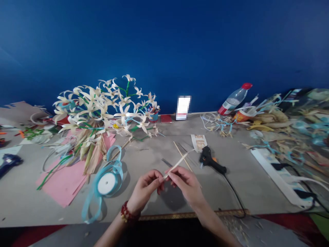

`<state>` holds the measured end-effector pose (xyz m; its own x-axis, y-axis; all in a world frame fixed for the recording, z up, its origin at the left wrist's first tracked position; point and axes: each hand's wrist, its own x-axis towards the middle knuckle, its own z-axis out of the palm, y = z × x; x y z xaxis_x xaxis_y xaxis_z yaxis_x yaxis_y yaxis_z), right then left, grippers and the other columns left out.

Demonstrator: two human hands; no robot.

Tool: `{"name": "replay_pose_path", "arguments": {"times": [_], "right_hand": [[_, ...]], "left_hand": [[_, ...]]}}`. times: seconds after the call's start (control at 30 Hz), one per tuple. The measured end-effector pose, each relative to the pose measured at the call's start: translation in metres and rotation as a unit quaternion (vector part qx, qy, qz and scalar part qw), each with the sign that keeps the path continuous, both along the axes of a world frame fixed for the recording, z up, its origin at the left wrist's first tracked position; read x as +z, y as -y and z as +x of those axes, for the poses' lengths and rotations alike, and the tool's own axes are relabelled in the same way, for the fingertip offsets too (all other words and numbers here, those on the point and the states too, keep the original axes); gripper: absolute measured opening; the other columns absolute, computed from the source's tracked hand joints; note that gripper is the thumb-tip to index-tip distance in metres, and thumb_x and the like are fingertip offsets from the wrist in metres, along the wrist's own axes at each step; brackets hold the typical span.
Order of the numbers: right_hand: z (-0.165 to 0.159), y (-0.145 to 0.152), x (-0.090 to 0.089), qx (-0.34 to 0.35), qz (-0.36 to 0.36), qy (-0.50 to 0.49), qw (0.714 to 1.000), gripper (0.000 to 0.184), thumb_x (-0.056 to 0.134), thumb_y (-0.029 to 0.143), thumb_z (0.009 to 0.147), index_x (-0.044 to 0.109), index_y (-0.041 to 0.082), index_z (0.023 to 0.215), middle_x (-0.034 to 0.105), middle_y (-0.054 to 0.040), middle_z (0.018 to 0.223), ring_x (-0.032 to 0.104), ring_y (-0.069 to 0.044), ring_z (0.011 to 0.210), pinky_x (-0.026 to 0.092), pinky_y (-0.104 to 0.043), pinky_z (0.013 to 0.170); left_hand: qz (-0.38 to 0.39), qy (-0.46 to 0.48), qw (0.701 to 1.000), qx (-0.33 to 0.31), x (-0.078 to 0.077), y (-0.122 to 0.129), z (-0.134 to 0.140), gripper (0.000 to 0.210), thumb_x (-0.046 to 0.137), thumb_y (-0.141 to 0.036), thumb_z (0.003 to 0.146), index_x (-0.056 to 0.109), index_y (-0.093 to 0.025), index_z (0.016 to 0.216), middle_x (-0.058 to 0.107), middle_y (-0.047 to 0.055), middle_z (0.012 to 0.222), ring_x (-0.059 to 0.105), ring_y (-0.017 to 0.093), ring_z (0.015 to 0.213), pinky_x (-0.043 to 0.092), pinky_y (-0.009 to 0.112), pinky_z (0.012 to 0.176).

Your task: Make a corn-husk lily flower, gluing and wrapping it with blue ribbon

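Between my two hands, near the table's front edge, is a thin pale strip (181, 160) that looks like corn husk. My left hand (148, 185) pinches its lower end between thumb and forefinger. Right beside it, my right hand (185, 183) is closed on the same strip, whose free end slants up to the right. Beyond the hands lie thin sticks (178, 148) and a dark slim tool (167, 162), partly hidden by the fingers. A black glue gun (212, 161) rests to the right, its nozzle by a small printed packet (199, 142).
White husk flowers (102, 103) stand back left. Pink paper (63, 181) and a blue ribbon spool (108, 183) lie left. At right are a power strip (276, 178), a leaning bottle (235, 99) and piled husks (277, 118). A lit phone (183, 108) stands against the wall.
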<state>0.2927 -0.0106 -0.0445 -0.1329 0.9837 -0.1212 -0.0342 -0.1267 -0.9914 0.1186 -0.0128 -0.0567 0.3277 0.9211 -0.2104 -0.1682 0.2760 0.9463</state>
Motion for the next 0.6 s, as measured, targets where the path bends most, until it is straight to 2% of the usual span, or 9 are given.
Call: {"name": "replay_pose_path", "arguments": {"times": [0.17, 0.3, 0.37, 0.4, 0.43, 0.47, 0.53, 0.6], "right_hand": [[-0.003, 0.002, 0.007, -0.006, 0.03, 0.049, 0.998, 0.014, 0.069, 0.033, 0.082, 0.068, 0.02, 0.079, 0.069, -0.0014, 0.069, 0.061, -0.015, 0.062, 0.047, -0.024, 0.057], [0.003, 0.001, 0.005, 0.008, 0.059, 0.121, 0.991, 0.022, 0.057, 0.036, 0.092, 0.068, 0.021, 0.08, 0.071, -0.0028, 0.073, 0.064, -0.017, 0.064, 0.048, -0.025, 0.058], [0.016, -0.006, 0.001, 0.005, 0.107, 0.205, 0.973, 0.029, 0.048, 0.036, 0.097, 0.069, 0.021, 0.085, 0.072, -0.0042, 0.077, 0.065, -0.018, 0.067, 0.048, -0.027, 0.063], [0.024, -0.011, -0.002, -0.007, 0.136, 0.269, 0.953, 0.03, 0.046, 0.036, 0.099, 0.069, 0.021, 0.088, 0.072, -0.0053, 0.08, 0.065, -0.019, 0.07, 0.048, -0.028, 0.066], [0.033, -0.017, -0.005, -0.03, 0.165, 0.353, 0.92, 0.028, 0.046, 0.035, 0.099, 0.069, 0.021, 0.09, 0.073, -0.0072, 0.084, 0.065, -0.021, 0.075, 0.047, -0.03, 0.07], [0.041, -0.023, -0.009, -0.046, 0.183, 0.449, 0.873, 0.025, 0.049, 0.033, 0.097, 0.068, 0.02, 0.09, 0.072, -0.0091, 0.087, 0.065, -0.023, 0.082, 0.046, -0.032, 0.074], [0.054, -0.034, -0.018, -0.029, 0.179, 0.604, 0.776, 0.017, 0.054, 0.027, 0.094, 0.067, 0.02, 0.087, 0.071, -0.0103, 0.088, 0.063, -0.026, 0.089, 0.043, -0.033, 0.078], [0.061, -0.043, -0.026, -0.012, 0.161, 0.656, 0.738, 0.01, 0.059, 0.02, 0.088, 0.066, 0.02, 0.081, 0.071, -0.0099, 0.084, 0.062, -0.026, 0.086, 0.041, -0.033, 0.074]], "left_hand": [[0.003, -0.04, 0.999, -0.003, 0.002, 0.001, 0.002, 0.03, 0.066, -0.044, 0.085, 0.061, -0.015, 0.078, 0.054, -0.002, 0.061, 0.048, 0.011, 0.057, 0.04, 0.021, 0.054], [0.018, -0.078, 0.997, 0.002, -0.002, 0.002, -0.001, 0.031, 0.065, -0.045, 0.086, 0.061, -0.016, 0.079, 0.053, -0.002, 0.063, 0.047, 0.01, 0.057, 0.039, 0.02, 0.054], [0.016, -0.103, 0.994, 0.022, -0.005, 0.002, -0.002, 0.032, 0.064, -0.046, 0.086, 0.06, -0.016, 0.078, 0.049, -0.003, 0.06, 0.043, 0.009, 0.054, 0.034, 0.019, 0.05], [0.013, -0.113, 0.993, 0.036, -0.006, 0.002, -0.003, 0.032, 0.064, -0.047, 0.086, 0.059, -0.016, 0.077, 0.048, -0.004, 0.058, 0.04, 0.008, 0.052, 0.032, 0.019, 0.049], [0.009, -0.118, 0.992, 0.051, -0.007, 0.002, -0.004, 0.032, 0.064, -0.047, 0.086, 0.059, -0.016, 0.078, 0.046, -0.005, 0.056, 0.039, 0.008, 0.051, 0.03, 0.019, 0.048], [0.006, -0.115, 0.991, 0.065, -0.008, 0.001, -0.004, 0.032, 0.064, -0.047, 0.086, 0.059, -0.016, 0.079, 0.046, -0.005, 0.056, 0.039, 0.008, 0.05, 0.03, 0.019, 0.047], [0.005, -0.087, 0.992, 0.086, -0.009, 0.0, -0.005, 0.03, 0.064, -0.046, 0.086, 0.061, -0.016, 0.084, 0.05, -0.005, 0.058, 0.042, 0.009, 0.052, 0.033, 0.02, 0.049], [0.01, -0.051, 0.994, 0.096, -0.008, -0.001, -0.005, 0.028, 0.064, -0.044, 0.087, 0.061, -0.016, 0.09, 0.054, -0.003, 0.062, 0.047, 0.01, 0.055, 0.038, 0.021, 0.052]]}}
